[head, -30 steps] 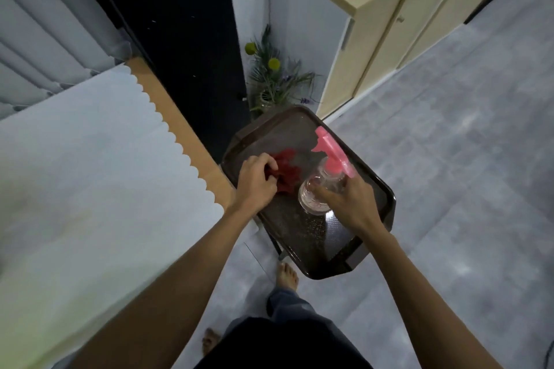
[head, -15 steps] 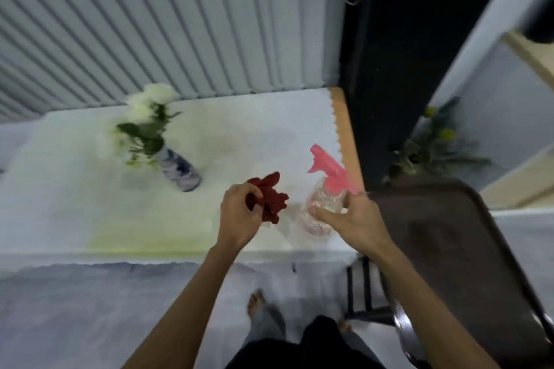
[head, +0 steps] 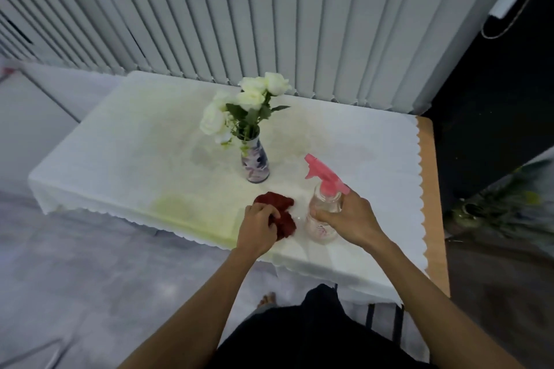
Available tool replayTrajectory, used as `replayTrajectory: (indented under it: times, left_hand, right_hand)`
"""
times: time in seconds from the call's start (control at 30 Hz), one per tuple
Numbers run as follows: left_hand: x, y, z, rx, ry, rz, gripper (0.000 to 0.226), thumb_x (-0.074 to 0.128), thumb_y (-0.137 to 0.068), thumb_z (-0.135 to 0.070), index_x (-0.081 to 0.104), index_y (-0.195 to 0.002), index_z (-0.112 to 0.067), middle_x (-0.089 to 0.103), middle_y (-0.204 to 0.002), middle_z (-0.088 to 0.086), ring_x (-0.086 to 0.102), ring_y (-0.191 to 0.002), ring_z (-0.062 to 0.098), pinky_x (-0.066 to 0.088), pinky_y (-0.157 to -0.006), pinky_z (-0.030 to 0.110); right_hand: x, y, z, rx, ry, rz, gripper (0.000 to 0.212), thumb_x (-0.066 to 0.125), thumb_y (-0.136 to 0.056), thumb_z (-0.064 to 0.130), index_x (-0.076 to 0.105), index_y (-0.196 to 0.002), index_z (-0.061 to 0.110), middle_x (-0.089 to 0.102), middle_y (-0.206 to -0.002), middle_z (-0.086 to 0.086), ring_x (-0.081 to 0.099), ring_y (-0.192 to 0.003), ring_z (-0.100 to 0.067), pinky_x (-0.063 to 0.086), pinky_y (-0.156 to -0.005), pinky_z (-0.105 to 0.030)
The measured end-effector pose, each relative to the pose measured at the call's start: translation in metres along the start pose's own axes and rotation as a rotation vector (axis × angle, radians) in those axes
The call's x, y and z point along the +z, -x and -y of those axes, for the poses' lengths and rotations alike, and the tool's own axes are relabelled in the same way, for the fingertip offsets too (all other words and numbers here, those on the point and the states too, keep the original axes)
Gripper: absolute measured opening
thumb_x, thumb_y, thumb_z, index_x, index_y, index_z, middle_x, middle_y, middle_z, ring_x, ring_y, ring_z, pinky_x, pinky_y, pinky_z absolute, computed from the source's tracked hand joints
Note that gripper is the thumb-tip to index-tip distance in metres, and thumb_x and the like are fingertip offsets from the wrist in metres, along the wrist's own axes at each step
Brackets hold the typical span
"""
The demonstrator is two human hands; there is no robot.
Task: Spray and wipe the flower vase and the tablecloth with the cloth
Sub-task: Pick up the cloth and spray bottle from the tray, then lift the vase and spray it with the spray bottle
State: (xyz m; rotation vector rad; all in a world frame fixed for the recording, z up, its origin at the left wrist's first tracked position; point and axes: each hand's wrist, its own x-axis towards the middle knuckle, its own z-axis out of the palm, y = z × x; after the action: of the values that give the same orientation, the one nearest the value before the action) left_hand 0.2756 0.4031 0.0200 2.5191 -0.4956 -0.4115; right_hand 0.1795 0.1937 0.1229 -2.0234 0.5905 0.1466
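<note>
A blue-and-white flower vase point(head: 255, 165) with white roses stands upright near the middle of the white tablecloth point(head: 135, 141). A yellow-green stain marks the tablecloth's front edge. My left hand point(head: 257, 228) grips a crumpled dark red cloth point(head: 280, 213) just in front of the vase, low over the tablecloth. My right hand point(head: 350, 217) holds a clear spray bottle point(head: 322, 216) with a pink trigger head, to the right of the cloth. The bottle's nozzle points up and left, toward the vase.
Grey vertical blinds point(head: 269, 15) hang behind the table. The bare wooden table edge point(head: 431, 189) shows at the right, with a dark wall beyond it. A blurred potted plant point(head: 503, 204) sits low on the right. Grey floor lies to the left and front.
Both hands lifted the red cloth and the spray bottle off a dark tray, and the view swung left to the table. The hands now sit lower, near the tablecloth in front of the vase.
</note>
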Motion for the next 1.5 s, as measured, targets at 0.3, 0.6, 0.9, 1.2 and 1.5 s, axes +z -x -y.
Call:
replayTrajectory:
  times: [0.3,0.6,0.9,1.2,1.5]
  left_hand:
    - [-0.062,-0.018,0.013,0.103,0.097,-0.04,0.031,0.069,-0.082,-0.045,0.076,-0.101,-0.023,0.076,-0.106,-0.005,0.064,-0.109,0.023,0.046,-0.1,0.03]
    - [-0.117,-0.071,0.017,0.059,0.258,-0.176,0.057,0.064,-0.094,-0.04,0.054,-0.14,-0.008,0.06,-0.14,0.01,0.048,-0.134,0.031,0.033,-0.098,0.025]
    - [-0.129,-0.108,0.002,0.044,0.48,-0.11,0.061,0.068,-0.086,-0.043,0.053,-0.14,-0.02,0.059,-0.129,-0.01,0.055,-0.118,0.015,0.039,-0.09,0.026]
    - [-0.135,-0.126,-0.033,-0.085,0.579,-0.173,0.063,0.088,-0.07,-0.044,0.065,-0.121,-0.015,0.069,-0.111,-0.005,0.063,-0.1,0.014,0.046,-0.076,0.018]
    - [-0.144,-0.133,-0.041,-0.14,0.545,-0.042,0.013,0.078,-0.085,-0.035,0.065,-0.086,-0.031,0.067,-0.096,-0.009,0.061,-0.094,0.013,0.052,-0.089,0.032]
  right_hand:
    - [0.001,-0.004,0.032,-0.074,0.085,0.05,0.07,0.082,-0.079,0.043,0.042,-0.128,0.072,0.059,-0.122,0.031,0.061,-0.105,0.007,0.045,-0.08,-0.01]
    - [0.052,-0.013,0.072,-0.198,-0.168,-0.203,0.026,0.068,-0.094,0.048,0.065,-0.111,0.067,0.065,-0.113,0.046,0.069,-0.099,0.009,0.05,-0.084,-0.008]
    - [0.064,-0.017,0.06,-0.179,-0.146,-0.55,0.018,0.064,-0.101,0.029,0.072,-0.114,0.038,0.078,-0.088,0.001,0.073,-0.082,-0.02,0.061,-0.082,-0.046]
    - [0.052,-0.048,0.068,-0.137,-0.14,-0.415,0.015,0.057,-0.099,0.039,0.066,-0.111,0.043,0.076,-0.089,0.011,0.074,-0.078,-0.018,0.06,-0.084,-0.045]
    - [0.024,-0.049,0.069,-0.111,0.079,-0.139,0.042,0.045,-0.105,0.051,0.056,-0.144,0.042,0.075,-0.093,0.002,0.073,-0.076,-0.016,0.058,-0.089,-0.036]
